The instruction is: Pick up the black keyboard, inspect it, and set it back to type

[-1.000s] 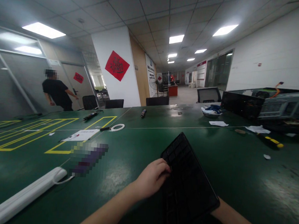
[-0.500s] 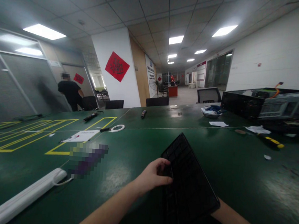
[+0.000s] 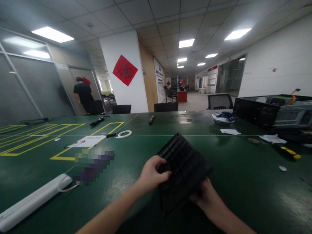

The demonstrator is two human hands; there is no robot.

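A flat black plastic panel [image 3: 186,166] with a ribbed, grid-like face is held tilted over the green table in front of me. My left hand [image 3: 154,172] has thumb and fingers closed at its left edge. My right hand [image 3: 210,199] grips its lower right side from beneath, and some of its fingers are hidden behind the panel. Whether anything small lies between the left fingertips is too dark to make out.
A white power strip [image 3: 34,203] and a pixelated purple item [image 3: 95,168] lie left. Farther off are a tape roll [image 3: 124,134], paper [image 3: 88,141], a bowl [image 3: 222,120], a yellow-black screwdriver [image 3: 289,152] and an opened computer case [image 3: 256,112]. A person [image 3: 83,95] stands back left.
The panel has turned and shifted slightly left and up, showing its ribbed face more. My right hand has come into view at its right side. The person at the back has moved right.
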